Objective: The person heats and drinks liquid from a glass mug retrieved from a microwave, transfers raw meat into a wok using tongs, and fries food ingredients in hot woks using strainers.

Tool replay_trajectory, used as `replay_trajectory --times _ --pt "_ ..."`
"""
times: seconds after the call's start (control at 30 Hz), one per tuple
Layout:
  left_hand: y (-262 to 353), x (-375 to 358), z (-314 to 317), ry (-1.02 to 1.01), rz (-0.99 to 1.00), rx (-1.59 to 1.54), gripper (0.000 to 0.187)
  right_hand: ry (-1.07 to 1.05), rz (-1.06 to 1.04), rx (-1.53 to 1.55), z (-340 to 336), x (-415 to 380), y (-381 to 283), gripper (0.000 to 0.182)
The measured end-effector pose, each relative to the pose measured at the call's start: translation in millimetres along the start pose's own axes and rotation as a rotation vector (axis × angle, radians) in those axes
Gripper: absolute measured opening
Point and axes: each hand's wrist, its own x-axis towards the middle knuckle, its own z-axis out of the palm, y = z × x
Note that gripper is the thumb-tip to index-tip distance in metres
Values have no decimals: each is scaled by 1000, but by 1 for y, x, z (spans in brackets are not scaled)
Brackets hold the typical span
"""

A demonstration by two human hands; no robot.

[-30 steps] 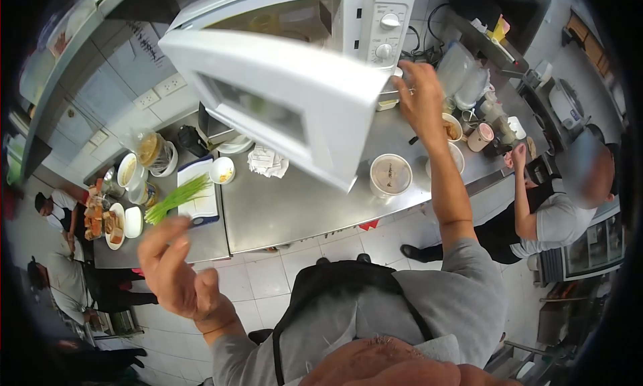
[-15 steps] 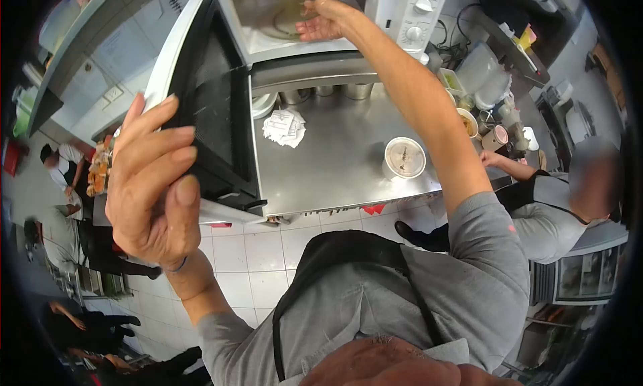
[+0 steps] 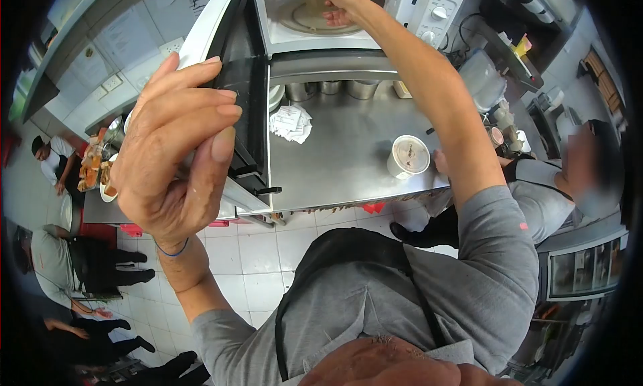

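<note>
My right hand [image 3: 343,8] reaches inside the microwave [image 3: 315,46], over the round glass turntable [image 3: 295,26]. Its thumb and bent fingers are apart, with their tips right beside a pale yellowish, see-through container [image 3: 315,0] whose top is cut off by the frame. My left hand [image 3: 177,141] is raised in front of the swung-out microwave door [image 3: 249,71], fingers loosely bent with gaps between them, overlapping the door's edge. A lidded white tub [image 3: 408,157] with writing on its lid stands on the steel counter [image 3: 341,128] below my right forearm.
Crumpled white paper [image 3: 291,123] lies on the counter, in front of metal pots [image 3: 362,89]. Close on my right a co-worker [image 3: 536,185] has a hand at the counter's edge. Other people [image 3: 60,252] stand to the left, near trays of food [image 3: 92,168].
The view has shifted, so the microwave appears farther right. My right hand has moved deeper over the turntable, its fingers bending more. The co-worker's hand now shows nearer the tub.
</note>
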Motion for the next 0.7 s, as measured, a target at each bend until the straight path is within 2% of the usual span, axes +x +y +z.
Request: replay_trajectory --times 0.17,0.33,0.5,0.63,0.7 --pt "-7 1 -6 26 10 -15 14 -126 -31 -27 -20 -16 2 10" --pt "-24 2 -20 -141 108 -145 21 -147 -114 -6 -30 -92 9 19" --pt "-40 10 -18 -227 188 -228 29 -143 -73 10 -51 -177 29 25" --pt "-35 22 1 -219 250 -233 24 -81 -78 -28 -64 -244 61 31" --pt "-22 24 23 -126 245 -240 23 -30 -89 -36 -72 -275 84 32"
